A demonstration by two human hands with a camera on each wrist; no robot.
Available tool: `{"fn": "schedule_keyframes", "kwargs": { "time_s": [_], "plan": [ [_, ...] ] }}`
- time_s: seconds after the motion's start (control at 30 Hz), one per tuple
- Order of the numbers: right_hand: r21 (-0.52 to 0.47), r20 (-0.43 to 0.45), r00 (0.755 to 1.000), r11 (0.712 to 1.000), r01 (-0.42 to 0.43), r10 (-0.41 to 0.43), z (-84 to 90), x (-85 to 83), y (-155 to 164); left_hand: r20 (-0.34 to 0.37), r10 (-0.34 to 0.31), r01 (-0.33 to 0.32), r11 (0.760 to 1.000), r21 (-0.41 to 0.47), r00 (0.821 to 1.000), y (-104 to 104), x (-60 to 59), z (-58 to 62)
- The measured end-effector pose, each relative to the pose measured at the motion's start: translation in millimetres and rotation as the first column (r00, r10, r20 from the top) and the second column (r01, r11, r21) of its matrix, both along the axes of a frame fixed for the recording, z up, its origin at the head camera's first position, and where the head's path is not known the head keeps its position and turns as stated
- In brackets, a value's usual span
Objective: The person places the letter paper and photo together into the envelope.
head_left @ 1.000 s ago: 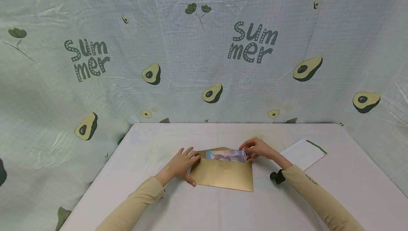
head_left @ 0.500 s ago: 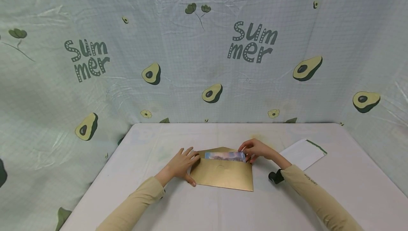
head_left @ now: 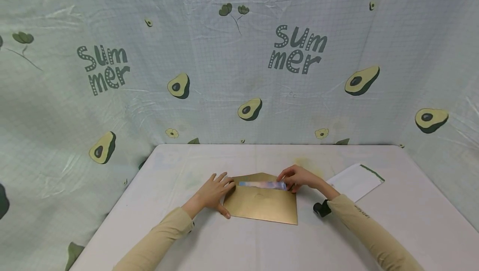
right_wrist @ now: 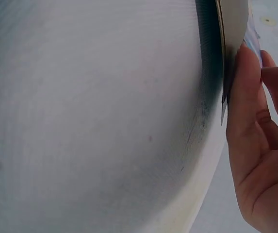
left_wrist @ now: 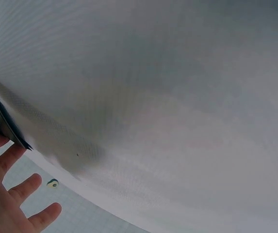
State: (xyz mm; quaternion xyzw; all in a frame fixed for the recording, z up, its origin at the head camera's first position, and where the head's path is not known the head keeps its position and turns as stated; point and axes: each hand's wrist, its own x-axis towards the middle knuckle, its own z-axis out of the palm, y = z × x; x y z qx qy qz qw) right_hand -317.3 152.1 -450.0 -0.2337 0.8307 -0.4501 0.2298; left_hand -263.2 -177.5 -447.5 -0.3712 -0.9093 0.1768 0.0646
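Observation:
A gold envelope (head_left: pixel 262 208) lies on the table with its flap raised at the far side. Only a narrow strip of a colourful picture card (head_left: pixel 258 185) shows above the pocket's edge; the rest is inside. My left hand (head_left: pixel 212 192) rests on the envelope's left side, fingers spread and fairly straight, thumb at the near left corner. At the card's right end, my right hand (head_left: pixel 297 177) pinches it by the pocket's far right corner. In the right wrist view, thumb and fingers of that hand (right_wrist: pixel 262 155) close on the card (right_wrist: pixel 253 36) beside the envelope (right_wrist: pixel 233 29).
A white sheet or pad (head_left: pixel 357 181) with a green end lies at the right, partly behind the right forearm. A black round device (head_left: pixel 321 209) sits under the right sleeve's cuff. Behind the white table (head_left: pixel 209 158) hangs a printed curtain (head_left: pixel 209 55).
The picture card has slid down into the envelope, so much less of it shows. My right hand has moved slightly left and nearer with it. The left hand has stayed put.

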Motion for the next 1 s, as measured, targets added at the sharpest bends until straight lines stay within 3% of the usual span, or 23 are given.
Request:
{"fn": "schedule_keyframes", "kwargs": {
  "time_s": [0.4, 0.7, 1.0],
  "plan": [
    [0.112, -0.017, 0.999, 0.993, -0.037, 0.039, -1.9, -2.3, -5.4, 0.012, 0.006, -0.006, 1.0, 0.007, 1.0, 0.3, -0.5, -1.2],
    [0.212, -0.073, 0.991, 0.972, -0.098, 0.116, 13.2, -5.0, -21.1, 0.038, 0.005, -0.007, 0.999, 0.035, 0.999, -0.5, -1.1, -1.5],
    [0.185, -0.053, 0.988, 0.974, -0.134, 0.146, 16.6, -7.7, -42.7, 0.022, 0.001, -0.002, 1.0, 0.029, 1.0, -0.7, -2.1, -1.9]
  ]
}}
